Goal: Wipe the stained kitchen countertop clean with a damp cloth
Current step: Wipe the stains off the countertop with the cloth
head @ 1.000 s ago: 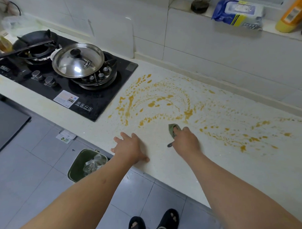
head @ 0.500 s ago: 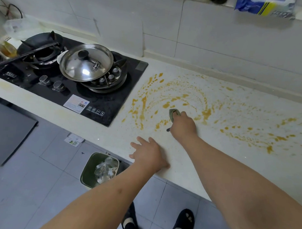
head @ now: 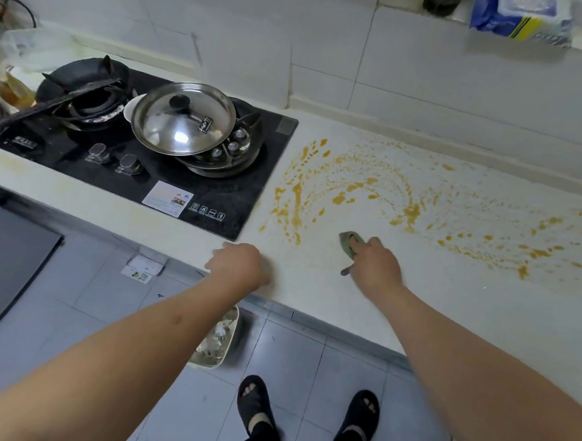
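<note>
A pale countertop (head: 313, 287) carries orange-yellow stains (head: 366, 190) that swirl from beside the hob out to the right edge of view. My right hand (head: 374, 262) grips a small green cloth (head: 347, 242) and presses it onto the counter just below the stains. Only the cloth's front end and a dark tail by my wrist show. My left hand (head: 238, 266) rests on the counter near its front edge, left of the cloth, with its fingers bent down out of sight.
A black gas hob (head: 218, 198) lies to the left with a steel-lidded pan (head: 184, 117) and a dark wok (head: 83, 77). A wipes pack (head: 521, 20) sits on the wall ledge. Below the counter edge stand a bin (head: 216, 343) and my slippered feet (head: 306, 415).
My right hand pushed the cloth up into the stains, then drew it back toward the front edge. The patch it crossed now looks cleaner. My left hand slid left and its fingers bent under.
</note>
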### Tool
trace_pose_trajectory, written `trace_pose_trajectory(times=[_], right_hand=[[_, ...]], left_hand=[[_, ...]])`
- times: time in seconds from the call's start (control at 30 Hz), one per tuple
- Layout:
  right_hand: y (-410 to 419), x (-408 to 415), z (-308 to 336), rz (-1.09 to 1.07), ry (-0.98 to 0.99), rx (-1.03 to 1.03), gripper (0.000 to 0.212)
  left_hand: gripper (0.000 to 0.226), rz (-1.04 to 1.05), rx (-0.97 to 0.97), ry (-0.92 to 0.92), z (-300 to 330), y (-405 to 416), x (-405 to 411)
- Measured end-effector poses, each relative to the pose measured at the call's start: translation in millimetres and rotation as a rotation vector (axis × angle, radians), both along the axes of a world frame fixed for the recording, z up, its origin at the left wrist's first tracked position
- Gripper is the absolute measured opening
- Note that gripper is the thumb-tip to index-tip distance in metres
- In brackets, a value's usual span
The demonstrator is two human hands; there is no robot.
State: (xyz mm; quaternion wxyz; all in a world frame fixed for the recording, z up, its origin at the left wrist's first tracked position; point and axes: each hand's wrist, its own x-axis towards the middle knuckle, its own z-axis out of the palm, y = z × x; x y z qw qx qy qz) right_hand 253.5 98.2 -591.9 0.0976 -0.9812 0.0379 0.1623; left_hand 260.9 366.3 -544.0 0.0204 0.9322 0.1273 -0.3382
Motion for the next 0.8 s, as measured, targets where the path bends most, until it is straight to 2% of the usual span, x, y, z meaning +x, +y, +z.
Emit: trace_pose_trajectory(times=[0.1,0.17,0.4,0.53,0.7,0.8], right_hand=[[24.3,11.2,3.0,-0.081,0.024,-0.021,0.048],[45.6,18.4,3.9,-0.07,0.027,-0.019,0.048],[100.4,63.0,6.0,-0.081,-0.004,0.047,0.038],[136.6,89.6,4.9,-0.011,-0.006,0.072,0.041],[171.9,99.1,-0.5,0.094,-0.025,0.109,0.047],[179.5,89.7,-6.0,0.135,-0.028,0.172,0.048]], left_hand=[[0.103,0.158,0.045,0.072,-11.3,22.0,8.5],[0.124,0.175,0.027,0.096,-22.1,28.0,13.6],[0.126,0.037,0.003,0.009,-49.1,35.5,10.5],[0.14,0.123,-0.004,-0.03,-48.7,38.7,10.3],[0.14,0.14,-0.04,-0.041,-50.2,36.6,12.2],[0.13,0.117,-0.035,-0.028,-45.8,35.6,12.5]])
